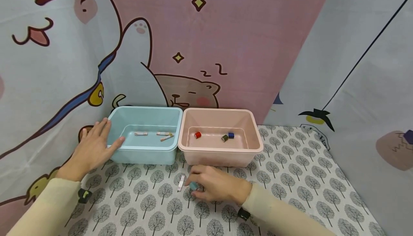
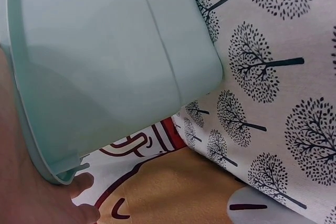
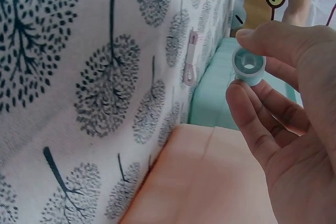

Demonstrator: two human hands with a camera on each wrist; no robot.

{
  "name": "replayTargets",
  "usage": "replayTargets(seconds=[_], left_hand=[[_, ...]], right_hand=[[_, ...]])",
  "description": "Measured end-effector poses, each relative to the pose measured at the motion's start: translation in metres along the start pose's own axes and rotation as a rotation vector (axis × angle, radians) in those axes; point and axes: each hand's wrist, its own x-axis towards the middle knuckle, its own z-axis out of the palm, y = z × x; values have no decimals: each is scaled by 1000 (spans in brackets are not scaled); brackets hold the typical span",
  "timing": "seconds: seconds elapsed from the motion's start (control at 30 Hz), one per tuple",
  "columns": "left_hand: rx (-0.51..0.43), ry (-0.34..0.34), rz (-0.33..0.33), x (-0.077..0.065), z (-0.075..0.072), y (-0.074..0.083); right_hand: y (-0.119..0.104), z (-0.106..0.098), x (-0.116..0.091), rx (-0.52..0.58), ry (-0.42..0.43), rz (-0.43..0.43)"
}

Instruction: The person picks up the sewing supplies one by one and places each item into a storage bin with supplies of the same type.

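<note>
My right hand [image 1: 217, 184] pinches a small teal thread spool [image 3: 249, 72] between thumb and fingertips, in front of the pink basin [image 1: 222, 160]. Its round end with a centre hole faces the right wrist camera. A slim white skein [image 1: 181, 183] lies on the cloth just left of these fingers. My left hand [image 1: 93, 148] rests on the left rim of the light blue basin [image 1: 142, 157], fingers extended and thumb over the front edge. Inside the pink basin lie a red spool [image 1: 198, 135], a green spool [image 1: 224, 138] and a blue spool [image 1: 231, 135].
Several thin skein-like pieces [image 1: 141, 133] lie on the blue basin's floor. Both basins stand side by side against a cartoon-printed backdrop [image 1: 251, 42]. A tree-patterned cloth [image 1: 284, 193] covers the table, with a pale wall sheet [image 1: 364, 103] at the right.
</note>
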Motion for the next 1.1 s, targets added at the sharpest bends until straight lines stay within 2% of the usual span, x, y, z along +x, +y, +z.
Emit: replayTargets(seconds=[0.33,1.1], left_hand=[[-5,5,-2,0,0,0],[17,28,6,0,2,1]], right_hand=[[-2,-16,-3,-84,56,-46],[-4,-53,-3,-95,170,-143]])
